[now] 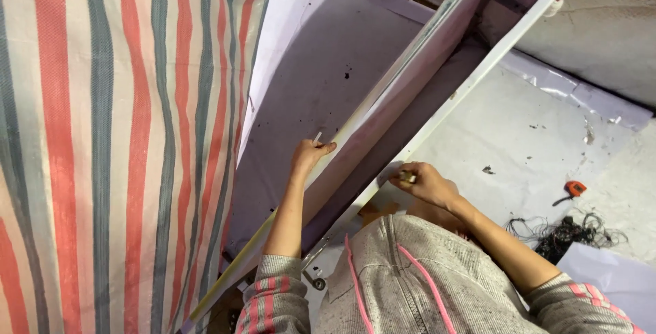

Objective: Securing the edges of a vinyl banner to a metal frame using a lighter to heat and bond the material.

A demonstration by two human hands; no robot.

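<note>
A long white channel-shaped panel (410, 81) runs slantwise from the upper right down to the lower left. My left hand (309, 154) grips its near left edge, and a small pale strip sticks up beside the thumb. My right hand (424, 182) rests against the panel's right rail (478, 74), pinching a small yellowish object (408, 178) whose kind I cannot tell. My grey top with pink trim (403, 279) fills the bottom of the view.
A red, white and grey striped tarpaulin (109, 142) covers the left side. White sheeting (519, 142) lies on the floor at right, with a small orange tool (575, 188) and a tangle of dark wire (570, 230) on it.
</note>
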